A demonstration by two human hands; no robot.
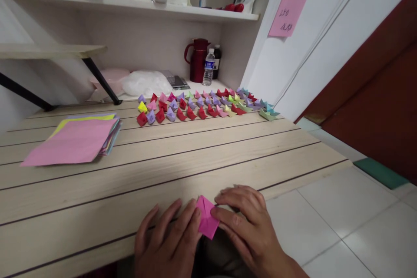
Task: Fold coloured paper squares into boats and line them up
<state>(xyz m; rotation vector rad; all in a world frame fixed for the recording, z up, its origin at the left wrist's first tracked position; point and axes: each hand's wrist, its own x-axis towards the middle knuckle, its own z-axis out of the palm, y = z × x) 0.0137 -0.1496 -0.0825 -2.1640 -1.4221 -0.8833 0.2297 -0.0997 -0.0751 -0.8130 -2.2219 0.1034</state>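
A small folded pink paper (206,218) lies at the near edge of the wooden table (182,156). My left hand (167,241) pinches its left side with thumb and fingers. My right hand (249,226) presses its right side, thumb on the fold, fingers curled on the tabletop. At the left of the table lies a stack of coloured paper sheets (76,139), pink on top. Several finished folded paper boats (202,104) in red, purple, pink, green and blue stand in rows at the far side.
A red jug (197,58), a water bottle (209,67) and a dark bottle stand at the back by a white plastic bag (146,82). Shelves above hold boxes and a bottle. A pink sticky note (287,14) hangs on the white wall. Tiled floor lies to the right.
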